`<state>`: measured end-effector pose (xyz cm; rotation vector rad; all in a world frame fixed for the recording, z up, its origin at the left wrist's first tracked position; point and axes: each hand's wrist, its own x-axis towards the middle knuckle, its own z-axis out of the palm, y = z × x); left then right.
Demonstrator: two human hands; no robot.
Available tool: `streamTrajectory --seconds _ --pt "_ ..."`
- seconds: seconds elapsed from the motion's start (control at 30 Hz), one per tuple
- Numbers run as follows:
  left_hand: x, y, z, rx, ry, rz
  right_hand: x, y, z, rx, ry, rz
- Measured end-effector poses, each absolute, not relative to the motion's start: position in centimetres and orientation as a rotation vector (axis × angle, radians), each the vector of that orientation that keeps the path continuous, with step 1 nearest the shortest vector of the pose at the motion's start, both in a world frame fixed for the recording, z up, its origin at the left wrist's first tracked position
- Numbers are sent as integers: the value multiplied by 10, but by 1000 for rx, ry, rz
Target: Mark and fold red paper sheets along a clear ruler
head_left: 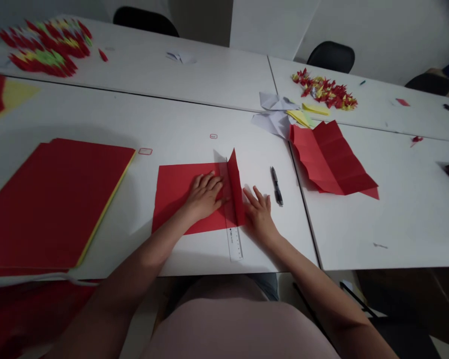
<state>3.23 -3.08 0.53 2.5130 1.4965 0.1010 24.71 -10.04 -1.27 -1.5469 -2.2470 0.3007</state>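
So far, one red sheet (183, 199) has a flap (235, 189) raised beside a ruler (235, 244), the open left hand (204, 197) pressing flat and the open right hand (260, 217) grasping nothing, while a creased sheet (331, 159) lies at right and a stack of red paper (48, 202) waits at lower left.

Dim, flat light leaves the room's corners dark, and soft shadows fall across the folded red paper sheet (172, 199) on the white bench (194, 119). Wide-lens distortion bends the edges, and the red-and-yellow paper cranes (47, 50) at upper left look blurred.

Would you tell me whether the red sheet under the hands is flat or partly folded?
Partly folded: the red paper sheet lies flat under the left hand, but its right edge stands up along the plastic ruler.
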Motion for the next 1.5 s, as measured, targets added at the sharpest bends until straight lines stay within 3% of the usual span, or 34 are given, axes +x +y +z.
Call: streamTrajectory --seconds 1.1,1.5 --pt "29 -31 5 2563 1455 106 199 32 -4 -1810 -2153 364" --pt "28 -29 -2 2542 1496 94 200 28 7 -1808 -2092 471"
